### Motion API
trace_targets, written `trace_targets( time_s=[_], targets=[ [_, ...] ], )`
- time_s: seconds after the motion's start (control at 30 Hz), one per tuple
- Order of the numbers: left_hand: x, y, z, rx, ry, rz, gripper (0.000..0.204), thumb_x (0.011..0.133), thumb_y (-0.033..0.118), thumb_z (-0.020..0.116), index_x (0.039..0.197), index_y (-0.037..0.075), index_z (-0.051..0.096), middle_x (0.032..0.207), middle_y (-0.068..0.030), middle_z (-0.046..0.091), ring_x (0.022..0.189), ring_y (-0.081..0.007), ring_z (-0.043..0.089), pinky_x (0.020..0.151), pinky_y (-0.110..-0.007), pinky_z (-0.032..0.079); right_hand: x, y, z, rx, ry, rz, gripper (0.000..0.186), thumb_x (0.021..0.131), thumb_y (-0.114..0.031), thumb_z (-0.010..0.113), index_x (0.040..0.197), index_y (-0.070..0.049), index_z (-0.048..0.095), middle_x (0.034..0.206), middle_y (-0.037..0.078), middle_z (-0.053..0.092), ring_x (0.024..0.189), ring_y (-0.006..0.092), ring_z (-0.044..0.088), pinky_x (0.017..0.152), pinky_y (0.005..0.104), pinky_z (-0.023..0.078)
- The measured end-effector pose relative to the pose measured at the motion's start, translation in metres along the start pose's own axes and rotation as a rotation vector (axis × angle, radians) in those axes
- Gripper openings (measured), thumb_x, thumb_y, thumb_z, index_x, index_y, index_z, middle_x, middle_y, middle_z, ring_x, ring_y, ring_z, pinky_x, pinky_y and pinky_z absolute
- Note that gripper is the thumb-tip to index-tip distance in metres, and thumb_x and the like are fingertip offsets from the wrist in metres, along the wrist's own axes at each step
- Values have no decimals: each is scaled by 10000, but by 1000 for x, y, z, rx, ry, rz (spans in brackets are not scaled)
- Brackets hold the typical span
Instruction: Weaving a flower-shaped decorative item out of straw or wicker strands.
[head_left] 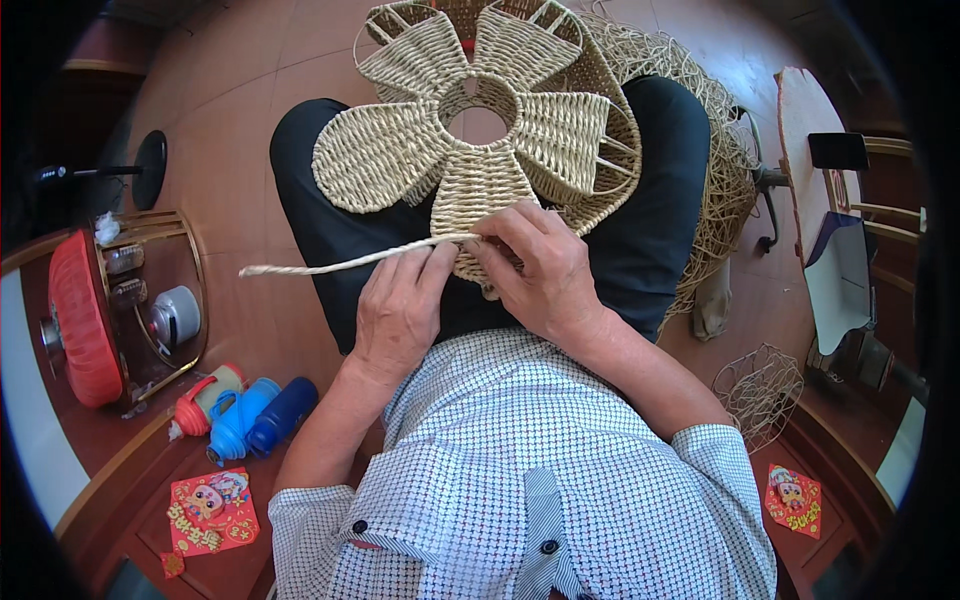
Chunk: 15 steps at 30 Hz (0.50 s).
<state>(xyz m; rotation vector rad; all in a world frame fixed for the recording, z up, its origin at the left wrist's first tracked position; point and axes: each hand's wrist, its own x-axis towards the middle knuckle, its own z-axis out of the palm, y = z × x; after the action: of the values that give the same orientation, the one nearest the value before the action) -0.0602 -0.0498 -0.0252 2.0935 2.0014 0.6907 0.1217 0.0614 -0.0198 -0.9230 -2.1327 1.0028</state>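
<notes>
Room: tiled floor, brownish-pink. At left, a rack with a silver kettle, beside a red round cover; a black stand base farther up. Lower left: three bottles side by side, one red and beige, one light blue, one dark blue. A red card at lower left and another, smaller card at lower right. Right side: chair, partly cut by the dark rim of the view.

Seated person, checked shirt, dark trousers. Large tangle of straw cord by the right leg; small loose coil lower right.

Workpiece: woven straw flower, five petals round an open central hole, on the lap between the knees. A wider woven piece lies behind it.

Right hand: fingers curled, thumb and forefinger pinching the strand over the near petal. Left hand: fingers bent, tips together at that petal's left edge, just under the strand; cannot tell whether they grip strand or petal. Strand's free end points left, clear of the flower.
</notes>
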Motion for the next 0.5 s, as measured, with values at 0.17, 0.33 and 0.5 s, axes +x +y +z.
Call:
trace_targets(
  time_s=[0.17,0.33,0.5],
  targets=[
    [-2,9,5,-586,152,-388,400,972,-81,631,1367,-20,614,1248,-168,695,966,-236,732,812,-337,621,-2,5,0,-64,-22,-67,154,922,-70,802,1052,-80,720,993,82,678,911,306,690,806,432,531],
    [6,13,-1,-1474,32,-844,674,1017,-1,575,1644,-88,345,1334,-165,674,868,-134,699,689,-249,587,-3,5,-1,-64,-18,-84,151,921,-77,802,1050,-86,723,1008,76,680,918,310,688,816,439,533],
    [11,-2,8,-1645,-70,-767,724,1033,-9,550,1705,-45,281,1320,-146,659,848,-119,677,683,-242,558,-2,5,-1,-65,-33,-59,137,925,-84,798,1042,-87,726,1017,78,683,928,318,688,822,445,533]
  ],
)
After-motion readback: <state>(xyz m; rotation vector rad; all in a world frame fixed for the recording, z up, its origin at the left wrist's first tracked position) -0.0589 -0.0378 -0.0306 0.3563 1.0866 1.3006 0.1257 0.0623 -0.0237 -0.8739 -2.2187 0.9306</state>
